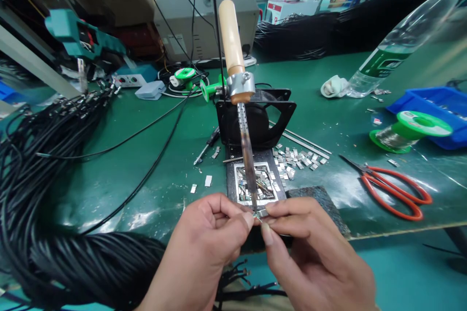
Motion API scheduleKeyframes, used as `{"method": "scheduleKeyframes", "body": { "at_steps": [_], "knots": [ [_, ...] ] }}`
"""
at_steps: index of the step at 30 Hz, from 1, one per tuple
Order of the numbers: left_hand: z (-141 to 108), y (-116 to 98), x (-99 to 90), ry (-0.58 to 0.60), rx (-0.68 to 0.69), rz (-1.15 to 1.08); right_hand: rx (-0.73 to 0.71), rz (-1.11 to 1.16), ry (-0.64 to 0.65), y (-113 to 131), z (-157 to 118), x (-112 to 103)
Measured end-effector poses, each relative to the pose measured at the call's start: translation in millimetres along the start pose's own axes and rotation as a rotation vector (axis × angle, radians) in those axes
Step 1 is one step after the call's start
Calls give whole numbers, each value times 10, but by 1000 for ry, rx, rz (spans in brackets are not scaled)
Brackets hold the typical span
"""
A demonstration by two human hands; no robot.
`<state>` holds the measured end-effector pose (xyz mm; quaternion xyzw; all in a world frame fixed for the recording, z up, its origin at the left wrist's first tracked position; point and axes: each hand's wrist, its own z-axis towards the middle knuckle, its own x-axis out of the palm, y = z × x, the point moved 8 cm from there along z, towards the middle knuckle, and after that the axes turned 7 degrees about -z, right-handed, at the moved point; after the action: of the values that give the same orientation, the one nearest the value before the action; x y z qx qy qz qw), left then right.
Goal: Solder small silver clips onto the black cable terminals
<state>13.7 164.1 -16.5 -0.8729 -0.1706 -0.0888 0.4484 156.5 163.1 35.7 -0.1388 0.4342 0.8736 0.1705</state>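
A soldering iron (246,155) with a wooden handle (231,36) is fixed in a metal clamp (241,86), its tip pointing down between my hands. Thumb and fingers of my left hand (207,238) pinch together just left of the tip; what they grip is mostly hidden. My right hand (310,248) is closed at the fingertips on a small metal connector (261,213) right by the tip. A thin strand shows between the two thumbs. Behind the fingers, a square tray (239,199) holds small metal pieces.
Loose metal connectors (301,159) lie beside a black fan frame (288,107). To the right are red-handled scissors (394,192), a solder spool (397,133), a blue bin (434,102) and a plastic bottle (386,60). Black cables (91,262) fill the left; a screwdriver (206,146) lies nearby.
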Motion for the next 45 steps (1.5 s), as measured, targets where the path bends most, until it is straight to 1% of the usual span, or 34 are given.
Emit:
{"method": "scheduleKeyframes", "body": {
  "at_steps": [7, 13, 20, 25, 32, 45],
  "knots": [
    [9, 0, -14, 1, 8, -2, -9, -9, 1, -14, 6, 16],
    [-6, 19, -24, -2, -12, 1, -3, -11, -6, -21, 9, 10],
    [-19, -42, 11, 12, 10, -24, -13, -26, -11, -14, 7, 11],
    [3, -10, 10, 23, -1, -32, -7, -21, -12, -23, 9, 1],
    [2, -1, 7, 26, -7, -41, -7, -22, -17, -18, 15, 44],
    [-8, -50, 23, 13, 14, -23, 3, -32, -22, -6, 44, -3]
  ]
}}
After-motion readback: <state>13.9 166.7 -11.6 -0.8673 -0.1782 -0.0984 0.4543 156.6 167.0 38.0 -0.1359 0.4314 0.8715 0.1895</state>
